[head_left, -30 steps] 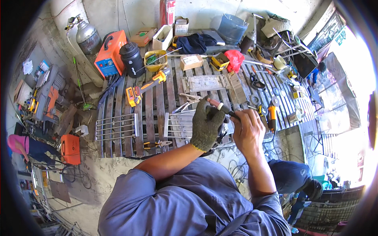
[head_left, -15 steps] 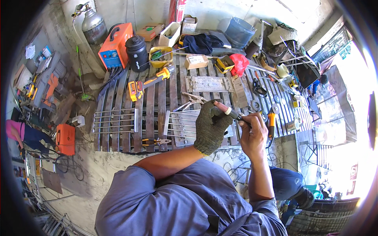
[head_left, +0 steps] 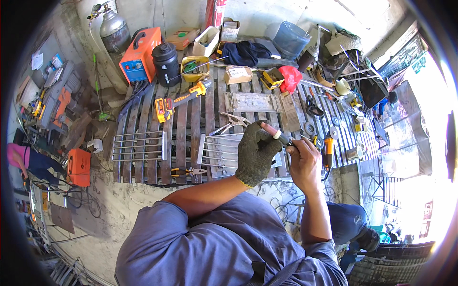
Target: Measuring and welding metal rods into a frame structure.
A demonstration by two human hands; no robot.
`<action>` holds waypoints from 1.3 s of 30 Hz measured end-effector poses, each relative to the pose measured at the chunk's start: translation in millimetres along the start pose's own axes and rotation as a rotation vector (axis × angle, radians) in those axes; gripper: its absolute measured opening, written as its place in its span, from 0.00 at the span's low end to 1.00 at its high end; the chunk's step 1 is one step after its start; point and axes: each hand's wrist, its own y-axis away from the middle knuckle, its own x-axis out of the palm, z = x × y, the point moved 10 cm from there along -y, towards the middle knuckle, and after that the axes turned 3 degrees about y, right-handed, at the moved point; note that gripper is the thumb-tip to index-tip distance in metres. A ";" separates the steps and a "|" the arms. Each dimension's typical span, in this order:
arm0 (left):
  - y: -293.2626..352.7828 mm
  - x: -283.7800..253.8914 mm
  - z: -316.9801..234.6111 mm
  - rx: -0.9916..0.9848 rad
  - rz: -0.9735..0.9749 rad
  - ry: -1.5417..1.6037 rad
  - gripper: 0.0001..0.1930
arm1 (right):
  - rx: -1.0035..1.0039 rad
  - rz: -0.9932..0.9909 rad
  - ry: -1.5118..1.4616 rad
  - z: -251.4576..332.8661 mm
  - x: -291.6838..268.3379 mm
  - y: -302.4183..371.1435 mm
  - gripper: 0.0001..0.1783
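My left hand, in a dark knit work glove, is closed round what looks like a TIG torch. It has a pinkish nozzle, a pale collar and a dark body. My bare right hand pinches the torch's dark rear end between thumb and fingers. Both hands are raised over the front of the slatted metal workbench. Locking pliers lie on the bench beyond the glove. To the left are two small frames of thin metal bars, and combination pliers near the front edge.
An angle grinder, a black jug and an orange welding machine stand toward the back left. At right lie grinding discs and a yellow-handled power tool. A bent-over person is close on my right.
My right hand's fingers have shifted slightly left and down at the torch's rear end. The left hand and torch stay almost still.
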 end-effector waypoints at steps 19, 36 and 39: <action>-11.6 -14.2 99.2 -0.449 -0.180 0.558 0.27 | -0.331 -0.122 0.362 34.0 43.3 -26.2 0.13; -13.5 -33.4 39.6 -0.050 -0.159 0.118 0.36 | -0.041 -0.099 0.012 8.0 24.9 -15.3 0.08; -14.3 -33.6 43.0 -0.117 -0.161 0.204 0.37 | -0.015 -0.093 0.014 8.7 22.1 -16.3 0.07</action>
